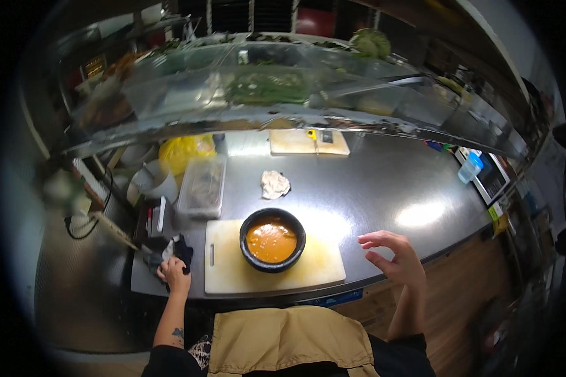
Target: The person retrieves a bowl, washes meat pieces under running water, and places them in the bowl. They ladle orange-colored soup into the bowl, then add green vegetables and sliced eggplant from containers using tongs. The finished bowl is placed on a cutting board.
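Note:
On a white cutting board [226,278] before me stands a round black bowl [250,264] filled with orange soup or stew [271,242]. The liquid shines under the light, and a few darker pieces show near its edge. My left hand [175,273] is at the counter's left end, its fingers curled onto a bunched dark cloth [185,252] with a white part beside it. Over the front edge of the counter, to the right of the board, my right hand [396,257] is raised with thumb and fingers apart, holding nothing.
A crumpled whitish cloth [274,184] lies behind the bowl on the steel counter [382,179]. Farther back, yellow-handled scissors [312,135] rest on a second board [287,143]. A lidded plastic box [202,188] and yellow bag [184,153] stand left. A glass-fronted shelf [264,89] overhangs the back.

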Demonstrator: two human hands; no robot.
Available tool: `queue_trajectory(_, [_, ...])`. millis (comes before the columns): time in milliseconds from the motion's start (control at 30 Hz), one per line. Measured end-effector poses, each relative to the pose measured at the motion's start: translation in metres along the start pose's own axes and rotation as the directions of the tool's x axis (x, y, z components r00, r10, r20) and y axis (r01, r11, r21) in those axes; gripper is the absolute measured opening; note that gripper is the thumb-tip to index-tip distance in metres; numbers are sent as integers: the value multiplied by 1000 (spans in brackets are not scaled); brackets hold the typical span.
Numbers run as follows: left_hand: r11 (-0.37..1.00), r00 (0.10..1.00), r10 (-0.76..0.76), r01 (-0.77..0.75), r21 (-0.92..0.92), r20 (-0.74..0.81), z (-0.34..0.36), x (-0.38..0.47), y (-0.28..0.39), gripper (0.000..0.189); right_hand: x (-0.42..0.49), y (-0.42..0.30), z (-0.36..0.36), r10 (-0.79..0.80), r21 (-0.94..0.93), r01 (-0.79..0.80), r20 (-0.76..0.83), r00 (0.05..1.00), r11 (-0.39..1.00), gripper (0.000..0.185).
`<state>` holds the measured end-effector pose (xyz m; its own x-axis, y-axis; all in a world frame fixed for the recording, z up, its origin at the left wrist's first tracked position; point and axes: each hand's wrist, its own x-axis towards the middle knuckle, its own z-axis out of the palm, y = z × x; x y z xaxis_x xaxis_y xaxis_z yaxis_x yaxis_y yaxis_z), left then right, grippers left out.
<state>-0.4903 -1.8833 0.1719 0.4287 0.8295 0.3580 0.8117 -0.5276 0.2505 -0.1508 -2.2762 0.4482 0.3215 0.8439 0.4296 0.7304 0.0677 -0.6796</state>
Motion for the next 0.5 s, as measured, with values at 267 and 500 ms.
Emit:
queue_trajectory(267, [987, 987, 159, -159, 36, 16, -10, 2, 6, 29, 39, -49, -40, -191, -482, 142, -54, 980, 865, 33])
queue_trajectory(500, [1000, 992, 5, -2, -22, 123, -47, -4, 43, 75, 182, -51, -71, -644, -894, 100, -233, 728, 436, 23])
